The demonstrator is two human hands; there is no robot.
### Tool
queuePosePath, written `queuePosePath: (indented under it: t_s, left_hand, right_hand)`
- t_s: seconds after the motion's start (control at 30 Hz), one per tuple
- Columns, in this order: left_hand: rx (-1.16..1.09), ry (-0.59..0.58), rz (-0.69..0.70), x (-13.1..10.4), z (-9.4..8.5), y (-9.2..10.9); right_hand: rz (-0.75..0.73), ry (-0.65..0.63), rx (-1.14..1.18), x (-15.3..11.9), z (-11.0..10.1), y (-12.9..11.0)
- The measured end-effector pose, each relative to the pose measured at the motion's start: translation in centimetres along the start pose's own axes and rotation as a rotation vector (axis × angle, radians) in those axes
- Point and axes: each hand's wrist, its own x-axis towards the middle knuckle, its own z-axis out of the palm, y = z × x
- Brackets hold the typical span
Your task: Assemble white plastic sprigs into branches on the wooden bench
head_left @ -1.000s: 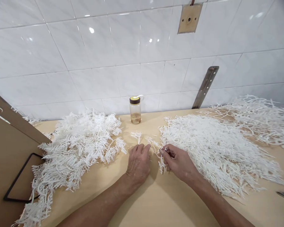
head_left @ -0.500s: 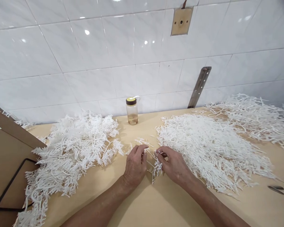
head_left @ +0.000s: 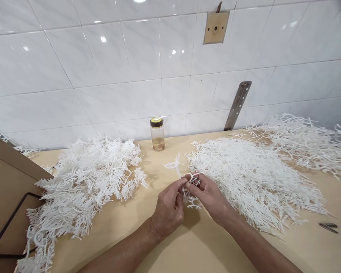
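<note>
My left hand (head_left: 170,203) and my right hand (head_left: 208,195) meet over the middle of the table, their fingertips almost touching. Both are closed in a pinch on a white branching piece (head_left: 193,203). Some of its twigs hang below the fingers, and a feathery end (head_left: 174,165) sticks up beyond my left fingertips. The exact grip point is hidden by the fingers. On the left spreads a heap of white feathery pieces (head_left: 93,182); a denser heap of white twigs (head_left: 244,174) lies just right of my right hand.
A clear bottle (head_left: 158,138) with a dark and yellow lid stands near the tiled wall. More white branches (head_left: 315,144) lie at the back right. Small metal snippers (head_left: 328,227) rest at the right. A brown board (head_left: 11,189) and black wire frame (head_left: 7,227) border the left.
My hands have come closer together, the left one moving right. The feathery end of the piece now points up and away, and the hanging twigs have turned.
</note>
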Motion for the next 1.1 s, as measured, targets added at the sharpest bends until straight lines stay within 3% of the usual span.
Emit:
queuePosePath:
  t_s: [0.37, 0.57, 0.87, 0.97, 1.1]
  left_hand:
    - [-0.09, 0.049, 0.068, -0.1, 0.0, -0.1]
    - [-0.009, -0.005, 0.095, -0.1, -0.1, -0.1]
    - [0.047, 0.028, 0.115, 0.0, -0.4, 0.0]
    - [0.066, 0.086, 0.109, 0.1, -0.5, -0.1]
    - [0.13, 0.182, -0.003, 0.3, -0.4, -1.2]
  right_hand:
    - [0.006, 0.084, -0.009, 0.4, -0.7, -0.4]
    - [-0.01, 0.046, 0.063, 0.4, -1.4, -1.2]
    - [0.004, 0.059, -0.135, 0.2, -0.9, -1.5]
    - [-0.012, 0.117, -0.178, 0.2, -1.2, -1.6]
    - [-0.086, 0.256, -0.112, 0.6, -2.5, -1.7]
